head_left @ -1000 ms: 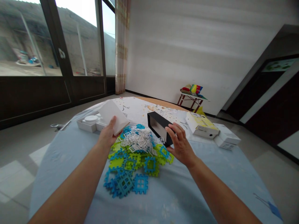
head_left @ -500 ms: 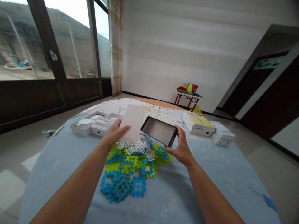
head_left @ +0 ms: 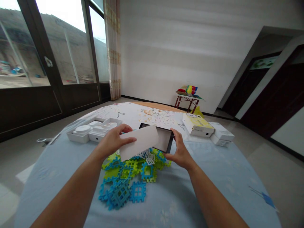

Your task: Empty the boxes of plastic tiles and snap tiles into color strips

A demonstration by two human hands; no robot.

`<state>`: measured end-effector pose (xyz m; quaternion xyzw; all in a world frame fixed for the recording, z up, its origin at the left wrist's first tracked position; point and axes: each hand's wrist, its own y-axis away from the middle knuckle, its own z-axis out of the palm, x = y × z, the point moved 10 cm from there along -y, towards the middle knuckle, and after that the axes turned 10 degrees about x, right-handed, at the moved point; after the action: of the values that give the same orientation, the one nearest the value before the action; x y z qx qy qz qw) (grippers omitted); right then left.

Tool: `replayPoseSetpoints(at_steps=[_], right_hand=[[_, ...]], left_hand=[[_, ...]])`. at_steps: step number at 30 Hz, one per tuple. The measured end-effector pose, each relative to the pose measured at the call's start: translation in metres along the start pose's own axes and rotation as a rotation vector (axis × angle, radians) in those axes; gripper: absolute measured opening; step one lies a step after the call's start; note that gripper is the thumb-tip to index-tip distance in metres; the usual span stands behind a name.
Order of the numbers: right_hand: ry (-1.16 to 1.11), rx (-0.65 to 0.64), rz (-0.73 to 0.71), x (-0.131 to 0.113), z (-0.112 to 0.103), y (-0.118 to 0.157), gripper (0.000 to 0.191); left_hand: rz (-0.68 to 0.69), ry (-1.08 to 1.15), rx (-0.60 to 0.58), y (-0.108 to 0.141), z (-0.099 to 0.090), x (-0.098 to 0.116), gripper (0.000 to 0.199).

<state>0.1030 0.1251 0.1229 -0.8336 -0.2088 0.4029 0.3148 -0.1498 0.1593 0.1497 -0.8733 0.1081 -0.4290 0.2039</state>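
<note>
My left hand [head_left: 116, 139] grips a flat white rectangular piece [head_left: 140, 142], perhaps a card or thin box, by its left end, thumb on top. The piece tilts up to the right and overlaps part of a shallow dark-edged box [head_left: 170, 142] with a pale inside. That box is held at its right end by my right hand [head_left: 179, 148], thumb below and fingers behind. Whether the two touch I cannot tell. Below both lies a heap of blue, green and white plastic building panels [head_left: 125, 172], partly hidden by the white piece.
Open white boxes [head_left: 80, 137] with white items inside stand at the left. At the right are a yellow-and-white box [head_left: 198, 125] and a white box [head_left: 222, 134]. A patterned cloth [head_left: 180, 202] covers the round table; a small stand [head_left: 187, 98] is by the far wall.
My left hand has turned the white piece from nearly upright to slanting and brought it right, across the dark-edged box. The whole view has shifted slightly.
</note>
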Motion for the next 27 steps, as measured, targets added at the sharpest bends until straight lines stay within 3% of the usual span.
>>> replayPoseSetpoints(at_steps=[4, 10, 15, 18, 22, 24, 27], right_hand=[[-0.021, -0.022, -0.009, -0.007, 0.001, 0.0, 0.096], [-0.058, -0.085, -0.006, -0.014, 0.007, 0.003, 0.096], [-0.044, -0.072, 0.0, -0.017, -0.001, 0.001, 0.096], [-0.042, -0.092, 0.012, -0.018, -0.009, -0.001, 0.096], [-0.087, -0.181, 0.005, -0.024, -0.009, 0.0, 0.097], [-0.114, -0.228, -0.004, -0.029, -0.006, 0.003, 0.097], [-0.136, -0.253, -0.002, -0.033, -0.002, 0.005, 0.097]], left_hand=[[-0.18, 0.009, -0.095, 0.0, 0.007, -0.024, 0.046], [-0.179, 0.001, 0.127, -0.005, -0.006, -0.03, 0.052], [-0.216, 0.092, 0.194, -0.004, 0.002, -0.034, 0.049], [-0.296, 0.223, 0.136, 0.001, 0.012, -0.035, 0.053], [-0.35, 0.391, -0.055, 0.008, 0.03, -0.024, 0.059], [-0.337, 0.351, -0.096, 0.009, 0.034, -0.021, 0.058], [-0.278, 0.188, -0.042, 0.006, 0.028, -0.023, 0.057]])
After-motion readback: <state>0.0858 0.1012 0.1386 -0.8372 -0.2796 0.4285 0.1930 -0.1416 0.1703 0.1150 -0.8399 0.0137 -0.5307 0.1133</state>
